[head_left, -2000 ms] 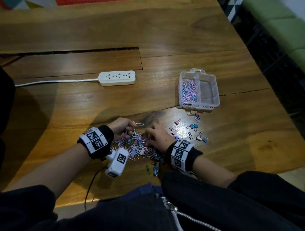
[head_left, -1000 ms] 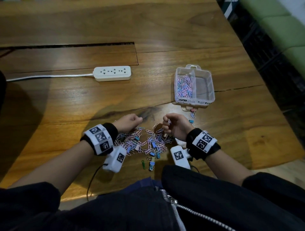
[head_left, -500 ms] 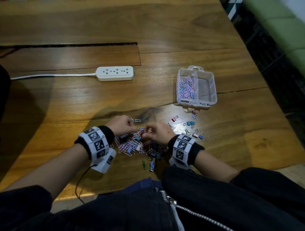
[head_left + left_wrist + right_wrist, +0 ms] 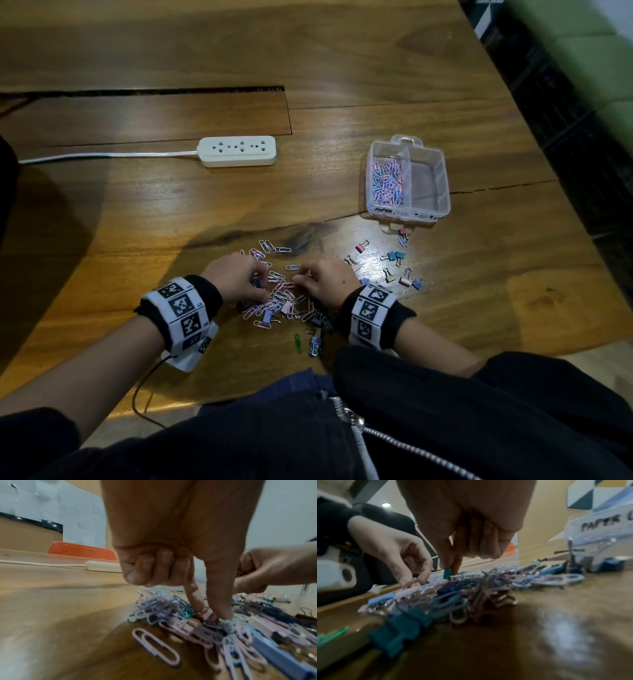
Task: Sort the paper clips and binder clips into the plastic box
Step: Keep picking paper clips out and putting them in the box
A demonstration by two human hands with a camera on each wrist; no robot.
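Since half a second back, both hands have stayed down in the pile [image 4: 279, 301] and barely shifted; a second back the right hand was lifted toward the box, so it's dropped in again.

Paper clips are featherweight, thin coated wire, kinda slick, and they hook into each other, so I'd guess pulling one drags a few along. Best bet is pinching a single one at its rounded end, or scooping a bunch. Binder clips are stiffer and chunkier, easy to grab by the colored body or the wire handles.

The left hand [image 4: 236, 277] has thumb and index pressed down into the pile on what looks like a pink binder clip [image 4: 208, 615], other fingers curled in. The right hand [image 4: 325, 279] pinches a small teal clip [image 4: 447, 573] between thumb and fingertip, lifting it just off the pile.

The box [image 4: 407, 209] sits up and to the right of the pile, well apart. Its left compartment already has a load of paper clips [image 4: 387, 181]; the right one looks empty. A few loose binder clips [image 4: 394, 256] lie between pile and box. The power strip [image 4: 238, 151] is up and left of the pile, out of the way.
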